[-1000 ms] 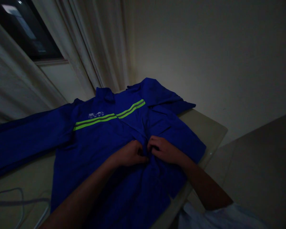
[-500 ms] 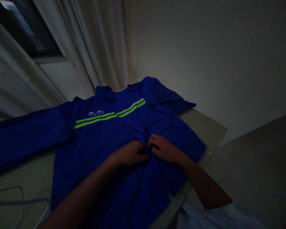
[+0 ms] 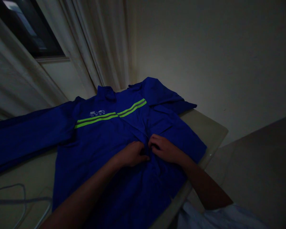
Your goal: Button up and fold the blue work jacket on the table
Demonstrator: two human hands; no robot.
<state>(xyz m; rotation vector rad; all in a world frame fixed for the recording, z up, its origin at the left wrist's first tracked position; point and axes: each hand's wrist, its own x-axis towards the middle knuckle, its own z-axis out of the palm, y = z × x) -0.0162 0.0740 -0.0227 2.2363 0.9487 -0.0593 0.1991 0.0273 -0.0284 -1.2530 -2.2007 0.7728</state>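
Your left hand [image 3: 131, 154] and right hand [image 3: 164, 149], grips closed, pinch the blue reflective-striped work jacket [image 3: 97, 149] at centre front; jacket lies spread on the counter [image 3: 205, 127]. Cloth looks soft, light, limp; front edge seems the best hold

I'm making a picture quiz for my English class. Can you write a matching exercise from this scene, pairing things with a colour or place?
Things:
1. jacket
2. stripes
3. curtain
4. cable

Descriptions:
A. hanging beside the window
B. lying at the lower left of the table
C. bright yellow-green
D. deep blue

Right pairs: 1-D, 2-C, 3-A, 4-B
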